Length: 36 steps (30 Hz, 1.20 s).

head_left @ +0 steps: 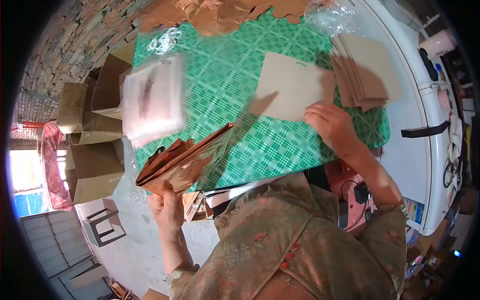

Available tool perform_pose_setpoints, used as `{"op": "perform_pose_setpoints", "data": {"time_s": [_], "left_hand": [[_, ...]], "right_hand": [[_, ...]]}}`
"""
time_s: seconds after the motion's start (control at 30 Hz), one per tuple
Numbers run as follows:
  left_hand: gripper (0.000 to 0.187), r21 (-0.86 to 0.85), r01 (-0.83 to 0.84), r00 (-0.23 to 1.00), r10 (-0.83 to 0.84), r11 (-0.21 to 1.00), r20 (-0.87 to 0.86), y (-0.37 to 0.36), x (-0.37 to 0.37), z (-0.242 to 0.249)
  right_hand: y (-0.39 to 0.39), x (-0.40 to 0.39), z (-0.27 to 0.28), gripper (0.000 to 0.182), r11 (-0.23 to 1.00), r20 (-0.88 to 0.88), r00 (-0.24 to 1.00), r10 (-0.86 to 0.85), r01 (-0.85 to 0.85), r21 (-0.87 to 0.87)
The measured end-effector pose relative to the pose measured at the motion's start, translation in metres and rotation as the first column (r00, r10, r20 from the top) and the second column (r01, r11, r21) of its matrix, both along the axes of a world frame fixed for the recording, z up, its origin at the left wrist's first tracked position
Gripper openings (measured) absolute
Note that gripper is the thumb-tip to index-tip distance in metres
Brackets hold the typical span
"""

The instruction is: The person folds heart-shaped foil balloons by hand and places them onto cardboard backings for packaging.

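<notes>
My left hand (167,210) grips the lower edge of a brown, shiny folded bag (185,170), tilted over the table's front left edge; its inner folds show at the top. My right hand (330,125) has its fingers closed at the lower right corner of a beige card sheet (295,85) with a small hang hole near its top edge. This card lies on the green checked tablecloth (225,65). Right of it is a fanned stack of similar beige cards (367,70). A pile of clear plastic sleeves (155,100) lies on the left side.
White looped cords (165,41) lie at the back left. Crumpled brown paper (215,15) and clear plastic wrap (332,17) are along the far edge. Open cardboard boxes (97,167) stand left of the table, near a grey stool (105,227). A white surface (400,120) borders the right side.
</notes>
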<state>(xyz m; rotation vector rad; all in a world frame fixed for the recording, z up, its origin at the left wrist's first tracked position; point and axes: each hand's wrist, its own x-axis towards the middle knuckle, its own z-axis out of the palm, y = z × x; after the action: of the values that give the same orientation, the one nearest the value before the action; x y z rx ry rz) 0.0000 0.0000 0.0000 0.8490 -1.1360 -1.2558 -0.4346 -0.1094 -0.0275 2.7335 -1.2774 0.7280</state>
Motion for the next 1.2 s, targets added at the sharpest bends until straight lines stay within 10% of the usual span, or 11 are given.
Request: {"op": "perform_pose_setpoints", "data": {"time_s": [0.27, 0.43, 0.6, 0.8, 0.9, 1.13, 1.2], "left_hand": [[0.04, 0.146, -0.128, 0.964, 0.158, 0.981, -0.215, 0.002, 0.003, 0.011], [0.041, 0.119, -0.115, 0.947, 0.145, 0.986, -0.287, 0.005, 0.01, 0.011], [0.037, 0.312, -0.1, 0.937, 0.195, 0.945, -0.291, 0.002, 0.004, -0.019], [0.037, 0.472, -0.009, 0.898, 0.216, 0.881, -0.385, -0.008, -0.032, -0.048], [0.039, 0.494, -0.026, 0.892, 0.243, 0.869, -0.381, -0.016, -0.037, -0.052], [0.039, 0.461, -0.067, 0.897, 0.256, 0.885, -0.36, -0.019, -0.018, -0.059], [0.04, 0.477, -0.078, 0.899, 0.268, 0.876, -0.346, -0.02, -0.023, -0.051]], "right_hand": [[-0.022, 0.057, 0.056, 0.029, 0.871, 0.063, 0.964, 0.258, -0.204, -0.447], [0.019, 0.096, 0.009, 0.047, 0.912, -0.016, 0.913, 0.409, -0.408, 0.033], [-0.038, 0.056, 0.023, 0.084, 0.999, 0.006, 0.999, -0.041, 0.041, 0.026], [-0.017, 0.011, -0.004, 0.123, 0.944, -0.377, 0.921, -0.101, 0.208, 0.256], [0.043, 0.012, 0.003, 0.124, 0.92, -0.299, 0.953, -0.047, 0.158, 0.358], [0.115, 0.004, 0.003, 0.035, 0.996, -0.165, 0.986, 0.007, 0.008, 0.088], [0.119, -0.019, 0.021, 0.035, 0.998, -0.166, 0.986, -0.032, 0.039, 0.04]]}}
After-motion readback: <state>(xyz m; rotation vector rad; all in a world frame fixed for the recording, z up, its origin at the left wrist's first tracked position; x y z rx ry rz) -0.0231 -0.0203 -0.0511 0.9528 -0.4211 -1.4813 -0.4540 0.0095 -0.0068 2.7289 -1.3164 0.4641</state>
